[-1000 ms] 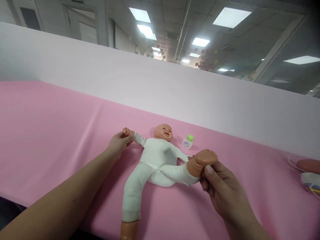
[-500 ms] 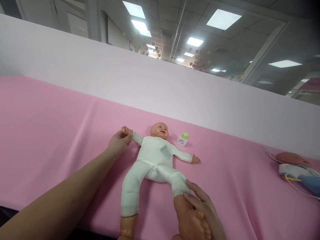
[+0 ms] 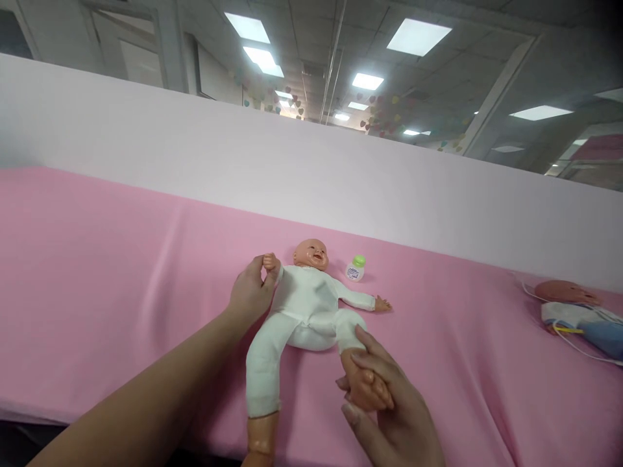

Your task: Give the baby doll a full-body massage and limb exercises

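doll point(image 3: 309, 292), lower centre: left hand point(image 3: 252, 290), fingers closed, grips its wrist point(image 3: 274, 267); right hand point(image 3: 402, 402), fingers half-curled, cups its foot point(image 3: 368, 390), seemingly steadying both limbs.

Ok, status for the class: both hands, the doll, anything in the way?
Left hand holding doll's hand; right hand cupping its foot. Doll face-up on pink cover. Green-capped bottle beside its head, blocking neither hand.
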{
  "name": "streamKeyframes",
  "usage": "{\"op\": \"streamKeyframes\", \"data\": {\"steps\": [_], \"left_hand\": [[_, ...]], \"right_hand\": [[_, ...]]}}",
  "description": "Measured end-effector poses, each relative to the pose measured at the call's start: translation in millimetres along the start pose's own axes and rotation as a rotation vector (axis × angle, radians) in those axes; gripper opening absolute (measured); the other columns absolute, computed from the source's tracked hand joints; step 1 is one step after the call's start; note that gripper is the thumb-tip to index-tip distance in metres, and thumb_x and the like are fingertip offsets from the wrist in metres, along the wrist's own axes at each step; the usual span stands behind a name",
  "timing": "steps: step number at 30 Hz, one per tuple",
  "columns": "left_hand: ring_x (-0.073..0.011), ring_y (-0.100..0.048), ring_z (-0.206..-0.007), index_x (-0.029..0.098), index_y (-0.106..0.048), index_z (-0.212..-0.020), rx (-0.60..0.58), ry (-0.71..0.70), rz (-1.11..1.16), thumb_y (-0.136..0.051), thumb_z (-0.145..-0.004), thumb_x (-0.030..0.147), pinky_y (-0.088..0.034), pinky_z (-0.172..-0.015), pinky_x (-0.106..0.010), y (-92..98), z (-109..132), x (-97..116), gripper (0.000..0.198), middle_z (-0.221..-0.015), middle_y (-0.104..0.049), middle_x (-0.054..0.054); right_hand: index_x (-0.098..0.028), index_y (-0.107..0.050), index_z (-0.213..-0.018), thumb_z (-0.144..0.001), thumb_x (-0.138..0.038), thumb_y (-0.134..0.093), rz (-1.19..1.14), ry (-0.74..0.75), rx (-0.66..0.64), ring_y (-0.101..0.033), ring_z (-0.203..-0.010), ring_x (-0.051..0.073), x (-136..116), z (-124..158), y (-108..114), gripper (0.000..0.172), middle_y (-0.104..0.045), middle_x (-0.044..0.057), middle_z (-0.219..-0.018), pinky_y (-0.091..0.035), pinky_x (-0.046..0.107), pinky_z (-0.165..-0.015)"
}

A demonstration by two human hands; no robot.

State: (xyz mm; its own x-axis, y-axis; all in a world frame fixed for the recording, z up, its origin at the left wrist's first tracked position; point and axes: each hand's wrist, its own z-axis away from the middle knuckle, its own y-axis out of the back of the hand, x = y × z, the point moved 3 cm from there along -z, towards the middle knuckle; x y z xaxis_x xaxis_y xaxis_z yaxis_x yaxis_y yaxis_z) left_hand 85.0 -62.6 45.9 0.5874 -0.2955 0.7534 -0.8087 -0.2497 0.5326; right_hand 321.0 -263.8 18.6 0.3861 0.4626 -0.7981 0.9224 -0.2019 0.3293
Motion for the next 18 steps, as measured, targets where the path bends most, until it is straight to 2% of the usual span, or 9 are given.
{"op": "streamKeyframes", "data": {"steps": [1,2,4,6,9,11,14,18], "left_hand": [[-0.0312,-0.07,-0.108,0.028,-0.064,-0.123,-0.019,-0.049,-0.034,-0.047,-0.1,0.052,-0.053,-0.091,-0.043,-3.2,2,5,0.037,-0.124,-0.074,-0.007],[-0.0322,-0.068,-0.118,0.029,-0.065,-0.126,-0.039,-0.098,-0.059,-0.047,-0.1,0.05,-0.052,-0.098,-0.045,-6.8,4,10,0.038,-0.13,-0.072,-0.007],[-0.0321,-0.055,-0.139,0.029,-0.064,-0.133,-0.093,-0.189,-0.087,-0.05,-0.1,0.046,-0.045,-0.113,-0.047,-14.4,7,13,0.04,-0.143,-0.066,-0.006],[-0.0301,-0.042,-0.15,0.03,-0.062,-0.14,-0.187,-0.265,-0.093,-0.053,-0.099,0.044,-0.037,-0.122,-0.048,-21.3,8,12,0.044,-0.152,-0.059,-0.004],[-0.0283,-0.038,-0.153,0.031,-0.06,-0.145,-0.366,-0.377,-0.108,-0.054,-0.098,0.045,-0.03,-0.128,-0.047,-27.9,9,5,0.05,-0.158,-0.052,-0.003],[-0.0268,-0.035,-0.155,0.03,-0.056,-0.15,-0.428,-0.432,-0.125,-0.053,-0.098,0.045,-0.026,-0.129,-0.045,-29.1,9,1,0.054,-0.161,-0.048,-0.003],[-0.0253,-0.032,-0.156,0.03,-0.052,-0.153,-0.459,-0.444,-0.136,-0.052,-0.099,0.042,-0.025,-0.13,-0.045,-30.0,9,-4,0.056,-0.163,-0.045,-0.002],[-0.027,-0.028,-0.158,0.032,-0.052,-0.153,-0.428,-0.364,-0.136,-0.054,-0.097,0.043,-0.028,-0.128,-0.048,-30.1,8,-7,0.057,-0.167,-0.039,-0.004]], "right_hand": [[-0.027,-0.062,-0.132,-0.09,-0.036,-0.073,-0.003,-0.021,-0.01,-0.069,-0.119,0.035,-1,-13,2,0.044,-0.044,0.015,-0.161,-0.068,0.045,-0.083],[-0.027,-0.063,-0.129,-0.091,-0.038,-0.072,0.012,-0.058,-0.014,-0.064,-0.129,0.036,-1,-26,4,0.041,-0.05,0.014,-0.156,-0.065,0.05,-0.092],[-0.027,-0.066,-0.125,-0.092,-0.042,-0.072,0.033,-0.077,-0.038,-0.051,-0.143,0.036,-3,-50,6,0.036,-0.065,0.01,-0.139,-0.053,0.058,-0.11],[-0.027,-0.067,-0.121,-0.094,-0.042,-0.069,0.044,-0.105,-0.08,-0.043,-0.15,0.033,-4,-70,2,0.031,-0.07,0.009,-0.129,-0.041,0.061,-0.119],[-0.026,-0.068,-0.12,-0.095,-0.042,-0.067,0.041,-0.149,-0.11,-0.039,-0.152,0.033,3,-87,-9,0.029,-0.065,0.012,-0.139,-0.037,0.06,-0.12],[-0.024,-0.068,-0.121,-0.094,-0.042,-0.068,0.027,-0.158,-0.096,-0.039,-0.152,0.034,12,-93,-16,0.032,-0.057,0.016,-0.149,-0.038,0.06,-0.119],[-0.021,-0.068,-0.12,-0.094,-0.044,-0.067,-0.02,-0.149,-0.076,-0.038,-0.152,0.034,25,-97,-22,0.034,-0.057,0.018,-0.15,-0.037,0.061,-0.118],[-0.023,-0.069,-0.119,-0.09,-0.046,-0.074,-0.103,-0.15,-0.039,-0.041,-0.151,0.034,29,-92,-19,0.038,-0.052,0.017,-0.155,-0.039,0.059,-0.119]]}}
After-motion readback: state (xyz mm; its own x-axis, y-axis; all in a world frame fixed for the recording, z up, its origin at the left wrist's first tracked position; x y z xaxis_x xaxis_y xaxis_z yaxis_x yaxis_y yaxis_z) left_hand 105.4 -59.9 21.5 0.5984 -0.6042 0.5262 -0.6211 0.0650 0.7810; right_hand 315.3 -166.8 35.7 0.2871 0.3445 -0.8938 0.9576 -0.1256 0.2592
